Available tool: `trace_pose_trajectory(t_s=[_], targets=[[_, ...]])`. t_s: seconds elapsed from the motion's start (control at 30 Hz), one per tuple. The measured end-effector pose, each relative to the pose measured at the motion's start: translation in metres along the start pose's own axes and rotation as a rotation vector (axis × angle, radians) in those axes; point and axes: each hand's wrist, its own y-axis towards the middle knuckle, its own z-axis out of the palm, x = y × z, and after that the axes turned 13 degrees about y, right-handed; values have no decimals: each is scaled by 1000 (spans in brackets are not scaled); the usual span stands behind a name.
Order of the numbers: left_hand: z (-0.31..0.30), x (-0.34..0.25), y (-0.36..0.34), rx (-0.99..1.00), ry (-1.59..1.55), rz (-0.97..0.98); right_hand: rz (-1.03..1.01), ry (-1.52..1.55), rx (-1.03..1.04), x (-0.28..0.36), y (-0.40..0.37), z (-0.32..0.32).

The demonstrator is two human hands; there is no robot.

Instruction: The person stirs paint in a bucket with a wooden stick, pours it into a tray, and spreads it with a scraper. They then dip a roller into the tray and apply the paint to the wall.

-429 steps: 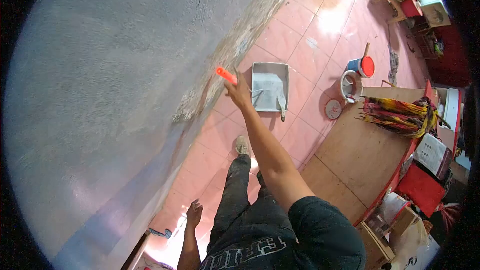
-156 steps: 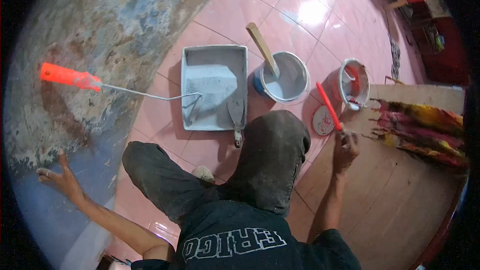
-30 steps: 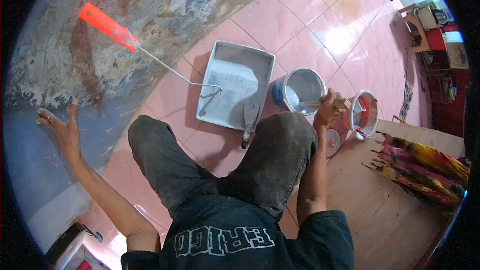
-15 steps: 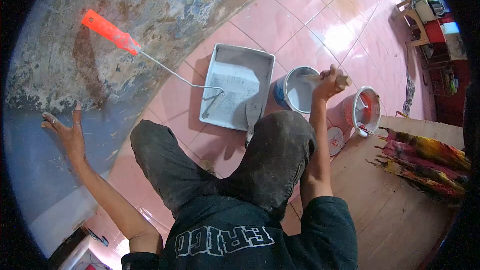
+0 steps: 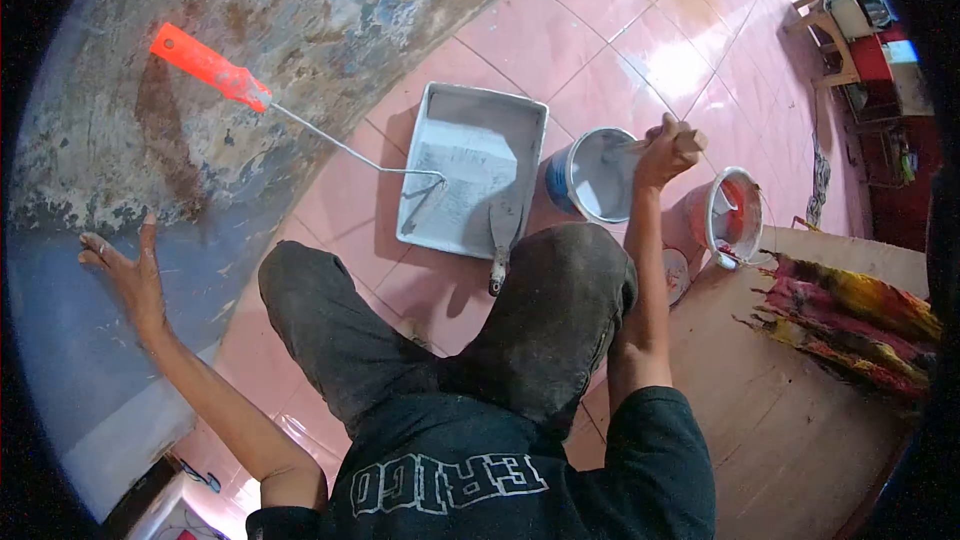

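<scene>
My right hand is closed around a pale wooden stick, whose lower part reaches over the rim into a paint bucket of light grey-white paint. What the stick's far end looks like is hidden. My left hand has its fingers spread against the blue-grey lower part of the wall. Between my hands, a paint tray coated with the same paint sits on the floor. A paint roller with an orange handle leans from the tray toward the wall. A putty knife lies at the tray's near edge.
To the right of the paint bucket stands a second bucket with red stains inside. A round lid lies by my right forearm. On a wooden board rests a frayed multicoloured cloth. Furniture stands at the far right.
My right hand has shifted slightly upward with the stick, its wrist turning a little. My left hand stays spread at the wall. The whole view has moved slightly.
</scene>
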Motion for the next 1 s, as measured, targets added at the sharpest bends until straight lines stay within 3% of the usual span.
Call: trace_pose_trajectory(t_s=[0.03,0.07,0.13,0.27,0.33,0.4,0.47,0.5,0.57,0.6,0.67,0.8,0.87,0.93,1.0], targets=[[-1,1,0,1,-30,0,128,116,-6,10,-14,1],[-1,1,0,4,-27,0,132,113,-5,14,-24,-11],[-1,3,1,-8,35,7,454,416,14,17,-41,-34],[4,3,2,-21,35,15,447,125,179,18,-21,-74],[6,2,3,-17,9,-10,36,-146,158,5,2,-61],[2,1,2,6,1,-5,46,-92,112,-5,6,-40],[0,0,3,37,-3,2,-86,-102,62,-27,5,-24],[1,2,3,33,-13,-3,-84,-104,61,-18,-3,-17],[1,3,1,39,-19,-11,210,120,48,14,-23,-6],[0,1,2,43,-5,-19,208,119,55,16,-31,-19],[1,1,1,45,8,-41,443,418,96,16,-46,-49],[-1,-1,2,30,75,-33,409,195,128,16,-22,-76],[2,-6,2,29,73,-39,-108,-141,212,2,3,-58],[8,2,6,6,22,-38,-24,-92,81,-30,8,-33],[2,0,5,18,-8,-38,135,89,43,-5,-3,-4]])
